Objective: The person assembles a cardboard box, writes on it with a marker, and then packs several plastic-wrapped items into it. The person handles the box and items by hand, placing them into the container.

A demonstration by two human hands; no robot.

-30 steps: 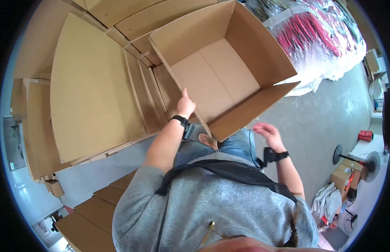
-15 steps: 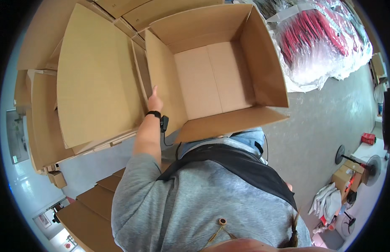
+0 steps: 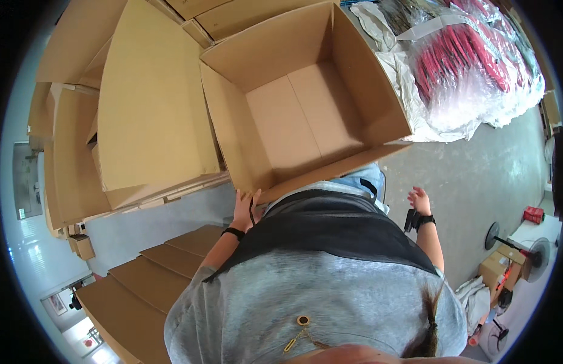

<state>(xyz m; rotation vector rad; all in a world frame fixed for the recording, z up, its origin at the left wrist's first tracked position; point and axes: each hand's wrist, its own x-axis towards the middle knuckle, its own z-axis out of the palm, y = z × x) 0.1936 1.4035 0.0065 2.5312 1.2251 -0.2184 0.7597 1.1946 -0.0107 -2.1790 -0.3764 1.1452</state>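
A large open cardboard box (image 3: 287, 115) stands before me with its top open and bare inside; a seam runs along its bottom. My left hand (image 3: 245, 207) is at the box's near left corner, its fingers bent over the edge there. Held out in the air to the right of my body, my right hand (image 3: 419, 200) has loosely curled fingers, slightly apart, with nothing in them. Both wrists wear black bands with small devices. A big cardboard flap (image 3: 154, 103) of another carton lies directly left of the box.
Plastic-wrapped bundles of red goods (image 3: 460, 60) lie beyond the box at right, on white sheeting. Flat cardboard sheets (image 3: 148, 273) are stacked behind me on the left. A standing fan (image 3: 536, 252) and a small carton (image 3: 495, 267) are at far right on the grey floor.
My left hand has moved from the box's left side down to its near left corner. My right hand has come into view. The box's near flap looks more upright.
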